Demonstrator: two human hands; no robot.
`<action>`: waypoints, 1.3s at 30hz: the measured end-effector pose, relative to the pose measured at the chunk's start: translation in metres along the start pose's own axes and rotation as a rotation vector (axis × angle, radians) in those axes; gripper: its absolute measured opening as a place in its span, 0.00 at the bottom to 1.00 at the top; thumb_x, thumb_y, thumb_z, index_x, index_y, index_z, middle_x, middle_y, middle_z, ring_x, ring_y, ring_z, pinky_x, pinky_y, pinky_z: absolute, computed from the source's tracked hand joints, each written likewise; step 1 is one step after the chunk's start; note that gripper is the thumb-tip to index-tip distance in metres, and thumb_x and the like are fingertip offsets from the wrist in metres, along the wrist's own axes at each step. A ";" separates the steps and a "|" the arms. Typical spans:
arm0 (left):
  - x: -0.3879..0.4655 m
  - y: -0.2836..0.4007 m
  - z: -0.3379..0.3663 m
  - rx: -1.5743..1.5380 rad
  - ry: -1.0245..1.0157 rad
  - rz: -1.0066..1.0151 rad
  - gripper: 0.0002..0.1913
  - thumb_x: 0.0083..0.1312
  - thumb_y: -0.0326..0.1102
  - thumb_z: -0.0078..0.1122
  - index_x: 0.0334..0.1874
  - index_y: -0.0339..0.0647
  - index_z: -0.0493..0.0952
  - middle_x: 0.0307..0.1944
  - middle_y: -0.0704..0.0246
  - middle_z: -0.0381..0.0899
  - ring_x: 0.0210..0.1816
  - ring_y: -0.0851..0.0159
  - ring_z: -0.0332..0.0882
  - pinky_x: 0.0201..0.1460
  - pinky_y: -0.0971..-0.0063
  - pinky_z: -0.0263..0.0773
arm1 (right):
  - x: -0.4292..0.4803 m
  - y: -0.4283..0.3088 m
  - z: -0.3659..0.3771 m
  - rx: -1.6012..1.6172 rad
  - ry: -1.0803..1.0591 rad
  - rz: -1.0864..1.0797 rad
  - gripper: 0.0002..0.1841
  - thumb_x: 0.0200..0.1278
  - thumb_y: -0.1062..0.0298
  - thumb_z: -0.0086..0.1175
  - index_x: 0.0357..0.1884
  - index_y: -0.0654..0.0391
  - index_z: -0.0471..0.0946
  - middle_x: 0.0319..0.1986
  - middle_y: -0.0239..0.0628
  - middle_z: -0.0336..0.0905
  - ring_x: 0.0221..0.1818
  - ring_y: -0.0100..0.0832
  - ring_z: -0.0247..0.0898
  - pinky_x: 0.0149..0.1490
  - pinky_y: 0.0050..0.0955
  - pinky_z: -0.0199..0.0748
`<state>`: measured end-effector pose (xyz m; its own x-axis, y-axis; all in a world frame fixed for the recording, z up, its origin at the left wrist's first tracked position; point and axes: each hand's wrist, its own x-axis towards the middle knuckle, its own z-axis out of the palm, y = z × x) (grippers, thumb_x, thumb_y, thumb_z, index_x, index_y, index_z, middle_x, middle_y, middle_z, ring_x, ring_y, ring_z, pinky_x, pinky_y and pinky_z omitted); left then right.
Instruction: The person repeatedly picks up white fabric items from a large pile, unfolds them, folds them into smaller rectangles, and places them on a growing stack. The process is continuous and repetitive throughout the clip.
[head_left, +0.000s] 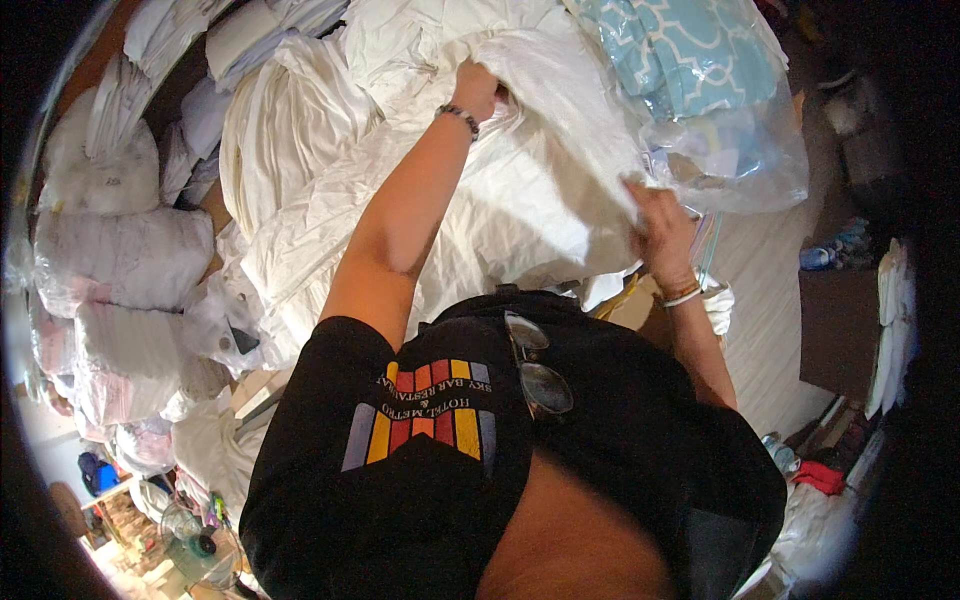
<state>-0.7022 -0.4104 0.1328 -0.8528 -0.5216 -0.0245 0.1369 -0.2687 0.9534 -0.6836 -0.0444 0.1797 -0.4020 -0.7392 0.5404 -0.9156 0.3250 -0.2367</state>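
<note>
A large heap of white cloth (540, 202) lies before me, wrinkled and folded over itself. My left hand (475, 91), with a beaded bracelet at its wrist, grips a bunched part of this cloth near the top middle. At the right edge of a raised fold is my right hand (660, 229), blurred, with a pale band at the wrist. Its fingertips are by the cloth's edge, and whether they pinch it cannot be made out. Just beyond that hand, a clear plastic bag (750, 176) holds teal fabric (697, 56) with a white lattice pattern.
Plastic-wrapped white bundles (124, 259) are stacked at the left, below folded white textiles (247, 45). A brown box (838, 330) stands on the floor (772, 300) at the right. A fan (199, 544) is at the lower left. Cardboard (645, 304) shows beneath the cloth near my right forearm.
</note>
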 end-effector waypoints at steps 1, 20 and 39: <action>-0.006 -0.006 -0.008 -0.233 -0.086 -0.043 0.24 0.72 0.46 0.57 0.64 0.38 0.73 0.60 0.59 0.79 0.61 0.56 0.77 0.62 0.56 0.75 | -0.005 -0.010 0.002 0.005 -0.066 -0.054 0.36 0.40 0.76 0.62 0.60 0.48 0.77 0.41 0.37 0.80 0.44 0.42 0.78 0.45 0.37 0.78; -0.062 0.025 -0.092 1.241 0.419 0.419 0.34 0.60 0.35 0.64 0.71 0.46 0.66 0.68 0.57 0.71 0.65 0.50 0.70 0.69 0.51 0.65 | 0.037 -0.048 0.102 0.021 -0.084 -0.168 0.36 0.53 0.61 0.69 0.67 0.45 0.71 0.69 0.44 0.61 0.71 0.51 0.56 0.69 0.54 0.60; -0.194 -0.106 -0.042 1.530 -0.329 0.476 0.45 0.64 0.60 0.60 0.80 0.54 0.53 0.82 0.62 0.42 0.81 0.45 0.37 0.74 0.28 0.32 | 0.064 -0.007 0.162 -0.140 -0.398 0.065 0.43 0.63 0.34 0.54 0.78 0.35 0.56 0.80 0.45 0.36 0.79 0.62 0.31 0.71 0.75 0.37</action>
<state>-0.5304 -0.3146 0.0237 -0.9741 -0.0793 0.2118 -0.0236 0.9671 0.2534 -0.7030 -0.1894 0.0851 -0.4532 -0.8756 0.1674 -0.8903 0.4353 -0.1335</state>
